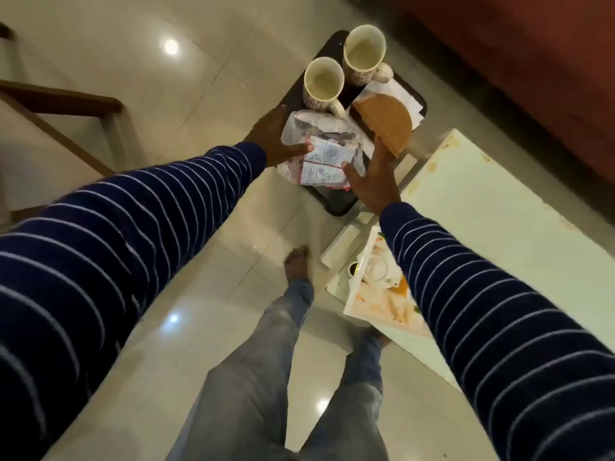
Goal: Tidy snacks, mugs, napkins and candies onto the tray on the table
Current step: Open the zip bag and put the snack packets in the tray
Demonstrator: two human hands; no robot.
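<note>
I hold a dark tray [336, 205] in the air over the floor, beside the white table [499, 211]. My left hand [274, 138] grips its left edge, thumb lying on the clear snack packets [321, 154]. My right hand [372, 181] grips the near right edge, next to a brown half-round snack [386, 123]. Two cream mugs [323, 82] [364, 53] stand upright at the tray's far end. White napkins [401, 94] lie under the brown snack. Any candies are too small to tell apart.
A printed tray with a tea-set picture [376, 287] sits low at the table's near end. Wooden furniture [60, 101] stands at the left, a red-brown sofa [532, 61] at the top right. My legs and bare feet are on the glossy tiles [199, 78].
</note>
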